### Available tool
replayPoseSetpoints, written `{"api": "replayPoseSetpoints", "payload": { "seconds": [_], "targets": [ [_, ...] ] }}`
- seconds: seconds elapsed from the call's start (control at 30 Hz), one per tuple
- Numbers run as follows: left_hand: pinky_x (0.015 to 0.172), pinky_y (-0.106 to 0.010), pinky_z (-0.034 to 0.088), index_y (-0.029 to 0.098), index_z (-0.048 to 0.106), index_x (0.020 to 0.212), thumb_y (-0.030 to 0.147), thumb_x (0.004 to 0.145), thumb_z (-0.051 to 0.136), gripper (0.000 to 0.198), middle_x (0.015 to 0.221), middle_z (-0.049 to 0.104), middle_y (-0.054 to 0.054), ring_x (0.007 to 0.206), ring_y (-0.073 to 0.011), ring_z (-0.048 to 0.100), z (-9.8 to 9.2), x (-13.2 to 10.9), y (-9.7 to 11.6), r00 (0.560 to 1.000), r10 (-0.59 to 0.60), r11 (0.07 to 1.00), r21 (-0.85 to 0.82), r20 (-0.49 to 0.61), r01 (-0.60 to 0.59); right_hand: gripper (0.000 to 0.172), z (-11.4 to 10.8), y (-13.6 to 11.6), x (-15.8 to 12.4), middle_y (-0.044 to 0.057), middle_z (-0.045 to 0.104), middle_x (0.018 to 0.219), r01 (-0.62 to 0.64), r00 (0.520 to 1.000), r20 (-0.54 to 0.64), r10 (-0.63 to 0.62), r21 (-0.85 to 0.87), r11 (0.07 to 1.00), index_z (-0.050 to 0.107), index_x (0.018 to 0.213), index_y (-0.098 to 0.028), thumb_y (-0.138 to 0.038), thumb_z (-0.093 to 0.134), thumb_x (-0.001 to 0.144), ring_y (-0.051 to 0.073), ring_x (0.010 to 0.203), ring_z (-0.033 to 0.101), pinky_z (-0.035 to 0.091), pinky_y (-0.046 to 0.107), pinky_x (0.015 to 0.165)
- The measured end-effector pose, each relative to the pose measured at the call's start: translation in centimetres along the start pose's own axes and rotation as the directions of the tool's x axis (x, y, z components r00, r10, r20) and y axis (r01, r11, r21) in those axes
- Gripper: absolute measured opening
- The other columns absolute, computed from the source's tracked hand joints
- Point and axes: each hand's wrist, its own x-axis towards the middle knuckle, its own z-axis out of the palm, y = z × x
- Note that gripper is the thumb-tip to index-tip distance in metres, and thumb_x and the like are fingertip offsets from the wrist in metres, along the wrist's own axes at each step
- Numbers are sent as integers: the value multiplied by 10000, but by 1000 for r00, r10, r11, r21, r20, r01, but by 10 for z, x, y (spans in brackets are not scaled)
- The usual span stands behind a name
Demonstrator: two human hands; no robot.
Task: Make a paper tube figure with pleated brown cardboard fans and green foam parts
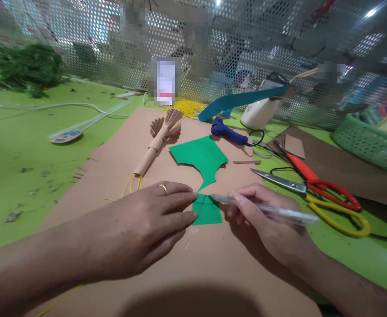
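Note:
A small green paper piece [208, 211] with dark lines lies on the large tan sheet [193, 273]. My left hand [147, 220], a ring on one finger, lies flat with its fingertips on the piece's left edge. In my right hand [266, 215] is a clear pen [266, 208], its tip on the upper part of the piece. A larger, curved green paper [200, 154] is just beyond. Up and to the left sits a rolled brown paper item [152, 149] with fanned ends and yellow string loops.
Scissors with red and yellow handles [328, 193] lie at the right. A blue glue gun [229, 133], a white container [257, 112] and yellow strands [186, 108] are at the back. A green basket [368, 141] stands far right, green strands [21, 64] far left.

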Motion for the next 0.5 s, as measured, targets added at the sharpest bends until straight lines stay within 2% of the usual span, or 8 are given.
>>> {"api": "replayPoseSetpoints", "payload": {
  "seconds": [0.1,0.27,0.4,0.5],
  "targets": [
    [960,-439,497,186,655,999,109,870,515,205,1040,695,-112,1088,-268,597,1,-2,-1,995,-53,998,-14,90,55,201,0,0,0,14,690,696,-29,1000,11,28,88,996,644,788,-192,-349,585,899,112,577,595,476,220,540],
    [936,-421,514,182,661,1005,131,874,517,200,1025,699,-114,1082,-261,602,2,-2,-1,994,-79,995,-57,80,84,186,-4,-3,1,17,690,710,-74,996,64,59,260,963,643,862,-197,-360,567,912,121,598,617,491,232,568],
    [935,-428,516,183,658,1025,141,871,525,208,1044,695,-121,1098,-267,593,2,-3,-1,995,-75,996,-45,68,78,208,-7,-8,1,52,702,794,-85,990,135,48,286,954,654,941,-195,-372,549,916,180,741,656,516,310,681],
    [946,-425,507,182,657,1025,137,869,532,205,1044,694,-119,1104,-268,588,2,-5,-2,995,-66,997,-32,74,68,179,-8,-10,-1,62,706,846,-110,986,147,73,261,959,663,916,-191,-356,601,882,177,753,647,505,295,662]
  ]
}}
